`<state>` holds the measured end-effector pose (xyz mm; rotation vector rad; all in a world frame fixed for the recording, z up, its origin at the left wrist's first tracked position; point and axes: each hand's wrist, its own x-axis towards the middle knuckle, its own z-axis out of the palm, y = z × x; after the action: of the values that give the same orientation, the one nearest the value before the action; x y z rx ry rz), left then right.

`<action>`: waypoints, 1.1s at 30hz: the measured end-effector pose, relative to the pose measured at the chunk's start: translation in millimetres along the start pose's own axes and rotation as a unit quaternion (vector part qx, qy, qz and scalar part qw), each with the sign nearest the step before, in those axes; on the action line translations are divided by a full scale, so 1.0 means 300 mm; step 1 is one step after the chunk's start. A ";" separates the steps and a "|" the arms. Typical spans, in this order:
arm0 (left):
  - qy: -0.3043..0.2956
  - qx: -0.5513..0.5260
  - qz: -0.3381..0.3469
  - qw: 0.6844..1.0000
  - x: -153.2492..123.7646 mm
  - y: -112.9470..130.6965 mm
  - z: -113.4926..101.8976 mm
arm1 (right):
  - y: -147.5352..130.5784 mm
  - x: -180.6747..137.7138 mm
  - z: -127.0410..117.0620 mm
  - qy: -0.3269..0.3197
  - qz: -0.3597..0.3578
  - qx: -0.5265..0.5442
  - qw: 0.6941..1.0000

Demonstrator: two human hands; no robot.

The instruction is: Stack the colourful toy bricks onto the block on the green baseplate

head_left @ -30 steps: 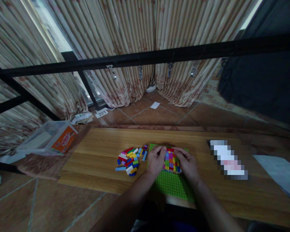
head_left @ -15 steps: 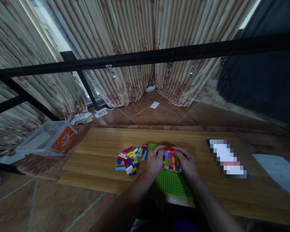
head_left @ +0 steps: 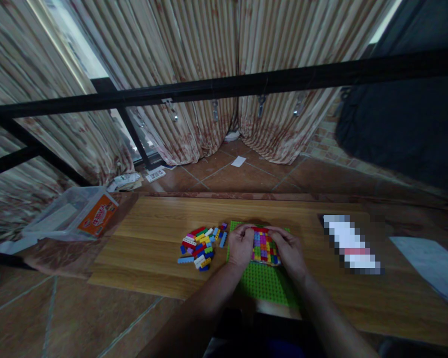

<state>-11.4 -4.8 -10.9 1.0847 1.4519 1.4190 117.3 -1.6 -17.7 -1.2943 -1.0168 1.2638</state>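
Note:
A block of many-coloured toy building bricks (head_left: pixel 265 249) sits over the far half of a green studded baseplate (head_left: pixel 267 284). My left hand (head_left: pixel 242 247) closes round the block's left side, its thumb near the far corner. On the right side, my right hand (head_left: pixel 289 251) grips it likewise, fingers curled over the far edge. Between my thumbs a red brick (head_left: pixel 260 229) runs along that far edge. The fingertips behind the block are hidden. Whether the block is pressed onto the baseplate or only rests there, I cannot tell.
Left of the baseplate lies a pile of loose bricks (head_left: pixel 200 248) on the wooden table (head_left: pixel 142 243). A blurred-out flat object (head_left: pixel 351 244) and a pale sheet (head_left: pixel 427 266) lie to the right. A clear plastic box (head_left: pixel 72 214) with an orange label stands at the far left.
My left hand has shifted very slightly to the right along the block. Both hands keep their grip, and the bricks look otherwise the same.

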 end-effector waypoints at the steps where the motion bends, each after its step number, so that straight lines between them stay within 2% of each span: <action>1: 0.005 -0.004 -0.005 1.000 0.000 0.000 0.004 | 0.000 0.001 0.000 0.000 0.000 0.002 1.000; 9: 0.030 -0.033 -0.045 0.998 -0.008 0.028 0.025 | 0.002 0.013 -0.005 -0.011 0.007 -0.009 1.000; 16: 0.039 -0.041 -0.048 0.997 -0.005 0.032 0.036 | 0.000 0.016 -0.003 -0.011 -0.005 -0.019 1.000; 28: 0.004 -0.025 -0.032 0.999 -0.009 0.016 0.018 | -0.031 -0.002 -0.004 -0.038 -0.014 -0.020 0.999; 33: 0.006 -0.005 -0.028 1.000 -0.005 0.006 0.022 | -0.057 0.007 -0.007 -0.064 0.024 -0.014 0.998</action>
<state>-4.6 -4.1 -9.3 1.0219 1.4708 1.3940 120.8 2.6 -1.1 -1.2787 -1.1033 1.3870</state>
